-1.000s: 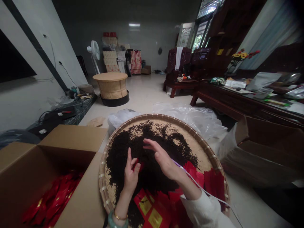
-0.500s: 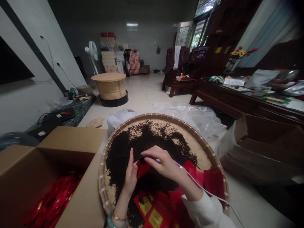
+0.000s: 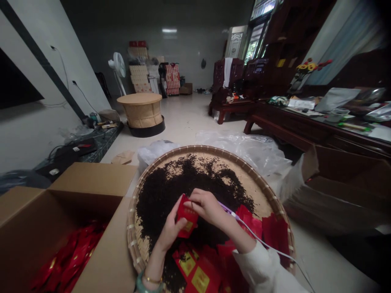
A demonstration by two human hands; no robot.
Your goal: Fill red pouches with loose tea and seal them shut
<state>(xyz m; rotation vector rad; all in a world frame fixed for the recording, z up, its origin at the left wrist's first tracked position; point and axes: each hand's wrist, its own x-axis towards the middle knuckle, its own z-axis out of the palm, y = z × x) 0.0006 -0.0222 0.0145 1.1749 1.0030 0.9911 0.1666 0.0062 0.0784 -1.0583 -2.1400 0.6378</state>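
Fingers (image 3: 179, 215) of our left hand (image 3: 170, 231) are curling closed around a red packet (image 3: 187, 216), our right hand (image 3: 207, 206) is pinching its edge, and we are holding it over the dark tea leaves (image 3: 163, 191) in the round bamboo tray (image 3: 132, 232).

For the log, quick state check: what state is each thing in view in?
Left hand: gripping red packet
Right hand: fingers on the packet's upper edge
Round bamboo tray: loaded with tea and packets
Tea leaves: loose, spread in a dark layer
Tray packets: piled loosely at the near edge
Cardboard box: flaps open, red packets inside
Plastic sheet: crumpled behind the tray
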